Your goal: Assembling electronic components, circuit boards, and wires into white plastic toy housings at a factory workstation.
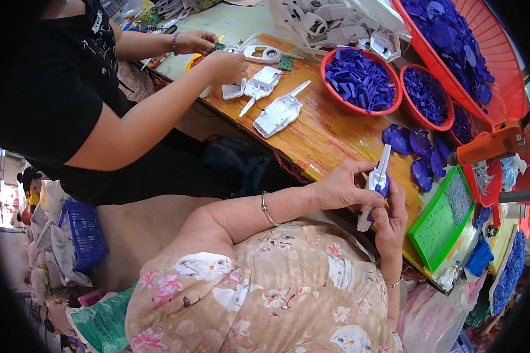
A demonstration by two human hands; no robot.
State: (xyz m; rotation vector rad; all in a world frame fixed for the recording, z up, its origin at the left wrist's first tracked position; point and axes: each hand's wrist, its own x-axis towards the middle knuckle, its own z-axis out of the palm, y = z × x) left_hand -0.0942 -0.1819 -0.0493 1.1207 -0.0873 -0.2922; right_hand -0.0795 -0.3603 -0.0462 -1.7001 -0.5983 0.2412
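Note:
Between my two hands, above the table's near edge, is a white plastic housing (377, 179) with a long tapered tip and a purple part set in its side. My left hand (346, 183) closes on it from the left, thumb along its body. From the right, my right hand (392, 220) grips its lower end with thumb and fingers. Loose purple plastic covers (419, 142) lie on the table just beyond. Similar white housings (278, 116) rest farther left on the table, one with its tip pointing up and right.
A red basin (364, 110) and a smaller one (429, 120) hold purple parts. At right lie a green tray (433, 238) of small metal pieces and an orange power screwdriver (492, 144). Left, a co-worker's hands (227, 66) handle a small green circuit board (219, 46).

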